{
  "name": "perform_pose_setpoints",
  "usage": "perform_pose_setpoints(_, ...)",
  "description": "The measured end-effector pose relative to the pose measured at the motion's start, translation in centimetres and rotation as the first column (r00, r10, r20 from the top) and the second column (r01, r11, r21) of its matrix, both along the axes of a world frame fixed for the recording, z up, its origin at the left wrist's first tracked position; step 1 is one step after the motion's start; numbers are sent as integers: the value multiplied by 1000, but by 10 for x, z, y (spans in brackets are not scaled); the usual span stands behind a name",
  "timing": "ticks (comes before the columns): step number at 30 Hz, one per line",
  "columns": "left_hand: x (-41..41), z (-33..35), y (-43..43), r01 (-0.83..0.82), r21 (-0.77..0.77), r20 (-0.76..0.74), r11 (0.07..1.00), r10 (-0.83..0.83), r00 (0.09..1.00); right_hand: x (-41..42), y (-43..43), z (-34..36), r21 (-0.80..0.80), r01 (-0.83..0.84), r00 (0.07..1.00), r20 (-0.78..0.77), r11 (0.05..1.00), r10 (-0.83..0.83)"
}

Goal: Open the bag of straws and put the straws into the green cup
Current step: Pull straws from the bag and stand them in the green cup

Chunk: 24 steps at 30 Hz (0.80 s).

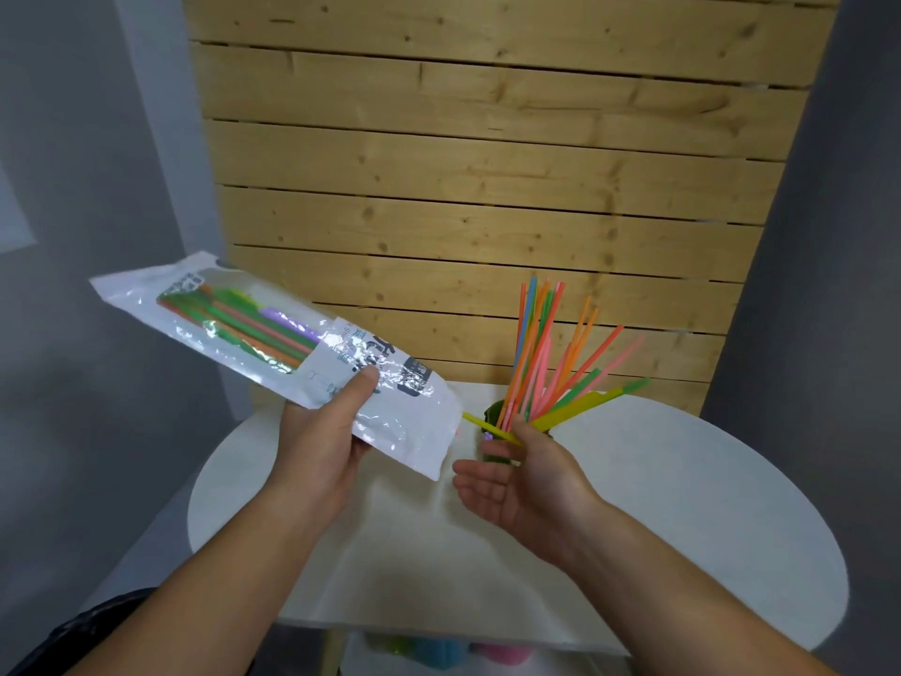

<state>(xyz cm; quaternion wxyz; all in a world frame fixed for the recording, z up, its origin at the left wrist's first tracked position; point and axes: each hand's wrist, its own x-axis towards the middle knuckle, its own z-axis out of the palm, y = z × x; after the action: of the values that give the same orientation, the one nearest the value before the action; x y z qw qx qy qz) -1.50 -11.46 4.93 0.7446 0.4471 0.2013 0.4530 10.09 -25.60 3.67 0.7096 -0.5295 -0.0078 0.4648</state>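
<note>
My left hand [325, 434] grips the white plastic straw bag [273, 344] near its lower end, thumb on top. The bag is tilted up to the left above the table, with coloured straws showing through its clear window. The green cup [493, 413] stands on the white table [682, 480], mostly hidden behind my right hand [524, 475]. Several coloured straws [541, 353] fan upward out of the cup. My right hand is palm up in front of the cup. Its thumb and forefinger pinch a few yellow and green straws [580, 407] lying low over the rim.
A wooden slatted panel [487, 187] rises right behind the table. Grey walls flank it on both sides. Blurred coloured cups [439, 651] sit on a shelf below the table's front edge. A dark object [88, 622] lies low at the left.
</note>
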Motion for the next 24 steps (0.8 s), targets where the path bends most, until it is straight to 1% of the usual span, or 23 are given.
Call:
perform_pose_setpoints(3,1,4,-6,-8,82,-21,997,9,1000,-4,5,-2,66,-16,998,-52,998,19)
perform_pose_setpoints(8,1,2,-6,5,84,-55,996,-1,998,-5,6,-1,106,-34,995,-88,994,43)
perform_pose_setpoints(11,1,2,-5,0,72,-42,997,3,999,-2,6,-3,115,-29,998,-57,993,36)
perform_pose_setpoints(16,2,0,-5,1,17,-41,1000,0,999,0,4,0,139,-66,994,95,988,53)
perform_pose_setpoints(19,3,-4,-2,18,-72,-31,997,-20,999,1,0,2,152,-96,974,216,984,62)
perform_pose_setpoints(22,4,-11,1,39,-182,-33,982,-46,998,2,-2,2,103,-84,926,376,991,39)
perform_pose_setpoints(24,5,-16,3,56,-257,-28,965,-65,997,2,-3,4,55,-45,862,507,997,11)
